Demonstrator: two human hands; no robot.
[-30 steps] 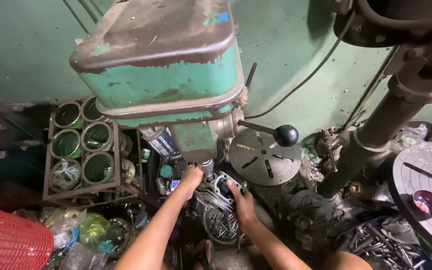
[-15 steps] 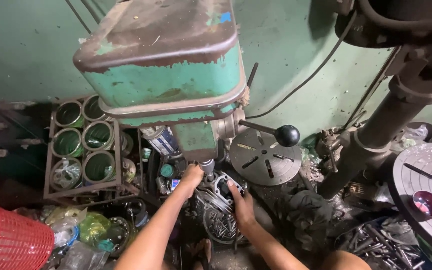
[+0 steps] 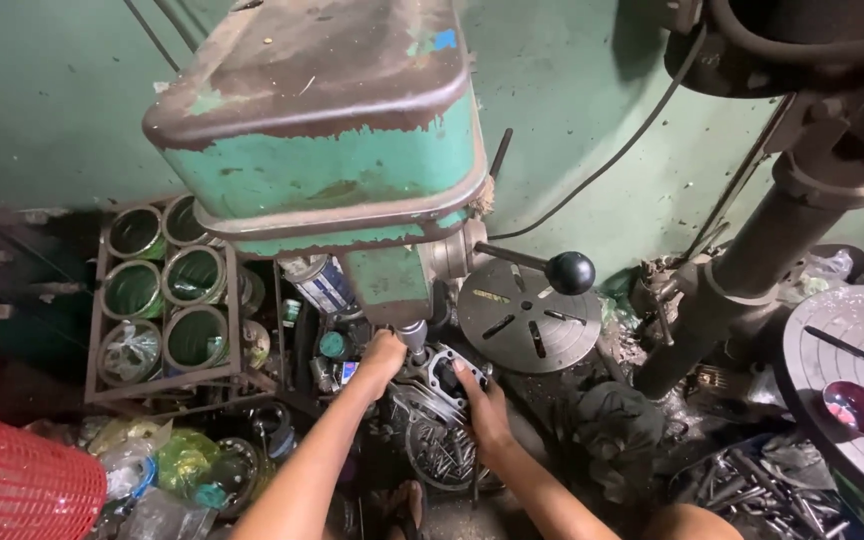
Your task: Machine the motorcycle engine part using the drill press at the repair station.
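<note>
Both hands grip a finned grey metal engine casting (image 3: 430, 385) held directly beneath the drill press spindle (image 3: 413, 335): the left hand (image 3: 384, 355) is closed on its upper left edge, the right hand (image 3: 482, 405) clamped on its right side. The casting looks dull and greasy, with round holes in its top face. Around it stand the worn green drill press head (image 3: 332, 130), a round slotted table (image 3: 527, 315), a black-knobbed lever (image 3: 569, 272) and a rack of green tins (image 3: 162, 290).

Two bare forearms enter from the near edge, without sleeves, gloves, watch or rings. The left hand (image 3: 384, 352) and right hand (image 3: 482, 405) are uncovered. Fingers look grimy.
</note>
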